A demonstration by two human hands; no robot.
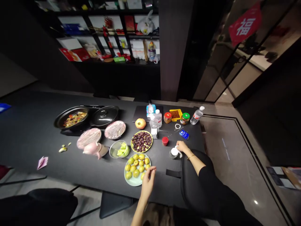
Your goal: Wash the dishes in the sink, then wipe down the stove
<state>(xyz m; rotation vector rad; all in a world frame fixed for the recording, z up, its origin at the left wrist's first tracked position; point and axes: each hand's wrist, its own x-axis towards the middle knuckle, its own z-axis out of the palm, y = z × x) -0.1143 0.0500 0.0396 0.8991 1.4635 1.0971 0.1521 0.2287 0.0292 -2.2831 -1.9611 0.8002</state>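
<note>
My left hand hovers at the right rim of a pale green plate, covering part of it. Its fingers are loosely bent, the thumb stands apart, and nothing shows between them. On the plate lie several yellow-green fruits. Farther right, my right hand has its fingers bent down at the white lid of a small clear glass pot. The fingertips seem to grip the lid's far edge. A pale curved handle sticks out beside the wrist. Behind the pot stands a small red-topped cup.
Grapes fill a yellow-rimmed plate; a clear bowl holds cut green fruit. Water bottles and jars stand at the back. Left are a pan of food and a lidded pot. A black chair stands close right.
</note>
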